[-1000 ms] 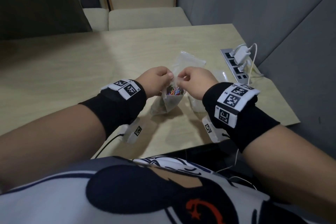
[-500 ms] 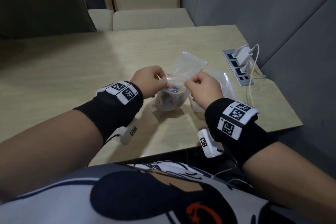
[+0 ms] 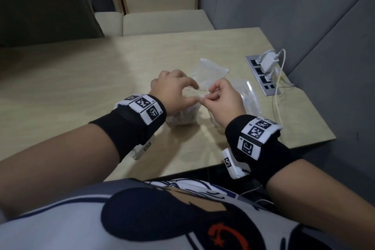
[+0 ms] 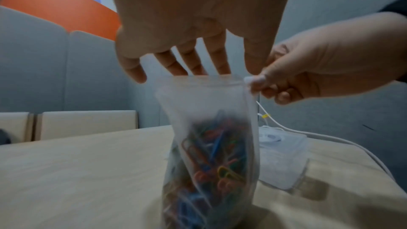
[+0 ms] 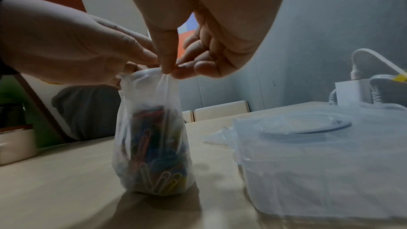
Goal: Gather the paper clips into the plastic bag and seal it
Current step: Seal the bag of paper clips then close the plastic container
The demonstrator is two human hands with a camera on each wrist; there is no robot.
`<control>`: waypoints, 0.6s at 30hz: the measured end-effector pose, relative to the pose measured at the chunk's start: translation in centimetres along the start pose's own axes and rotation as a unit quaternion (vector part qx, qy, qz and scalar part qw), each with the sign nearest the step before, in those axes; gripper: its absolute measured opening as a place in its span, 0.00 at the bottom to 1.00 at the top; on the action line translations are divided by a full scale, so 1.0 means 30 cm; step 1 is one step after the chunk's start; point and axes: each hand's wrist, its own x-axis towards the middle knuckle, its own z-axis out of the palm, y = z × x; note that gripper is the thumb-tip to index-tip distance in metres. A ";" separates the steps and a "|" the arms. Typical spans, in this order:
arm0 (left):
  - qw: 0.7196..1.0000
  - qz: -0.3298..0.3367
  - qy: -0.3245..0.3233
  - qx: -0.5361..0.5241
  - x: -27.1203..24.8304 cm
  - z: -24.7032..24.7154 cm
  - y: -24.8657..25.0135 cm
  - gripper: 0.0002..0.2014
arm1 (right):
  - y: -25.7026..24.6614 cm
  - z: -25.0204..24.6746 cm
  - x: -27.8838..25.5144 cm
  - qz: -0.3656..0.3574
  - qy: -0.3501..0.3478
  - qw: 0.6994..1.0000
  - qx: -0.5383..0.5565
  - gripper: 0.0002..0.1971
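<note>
A clear plastic bag point(image 4: 204, 104) point(image 5: 149, 93) stands upright on the table, its lower half filled with coloured paper clips point(image 4: 211, 163) point(image 5: 154, 145). My right hand point(image 5: 170, 73) point(image 3: 203, 98) pinches the right corner of the bag's top between thumb and index finger. Just above the rim my left hand point(image 4: 182, 74) point(image 3: 192, 92) is spread, its straight fingers touching the far side of the rim and its thumb off to the left. In the head view both hands hide most of the bag point(image 3: 182, 117).
A clear plastic box point(image 5: 319, 154) point(image 3: 249, 97) sits just right of the bag, and an empty plastic bag point(image 3: 209, 71) lies behind it. A socket panel point(image 3: 261, 85) with a white charger point(image 3: 267, 61) and cable is at the right. The table's point(image 3: 81, 87) front edge is close.
My left hand has let go of its pinch on the bag's top and spread its fingers over the rim. The right hand keeps its pinch, and both hands have moved slightly forward.
</note>
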 end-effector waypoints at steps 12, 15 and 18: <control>0.994 0.100 0.032 0.042 0.054 0.005 -0.001 0.08 | -0.029 0.009 0.040 -0.085 -0.024 0.993 -0.077 0.13; 0.995 0.091 0.022 0.041 0.073 0.003 -0.012 0.08 | -0.041 0.022 0.055 -0.099 -0.016 0.988 -0.114 0.13; 0.995 0.084 -0.001 0.048 0.093 -0.006 -0.037 0.08 | -0.048 0.033 0.071 -0.096 -0.014 0.988 -0.121 0.12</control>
